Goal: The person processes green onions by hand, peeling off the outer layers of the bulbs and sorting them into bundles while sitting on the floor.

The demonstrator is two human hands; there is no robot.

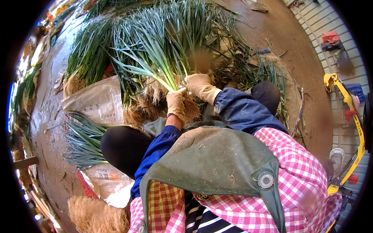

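Green onions (162, 73) lean before the leafy heap (180, 27), clasped low in my left hand (176, 104); my right hand (200, 86) curls alongside, hold unclear. Sorting, I judge; next calls for gentle separating.

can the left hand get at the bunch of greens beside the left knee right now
Probably not directly: the left hand is gripping pale stalks, and the bent left knee partly blocks the way to the bunch of greens. It would likely have to let go and reach past.
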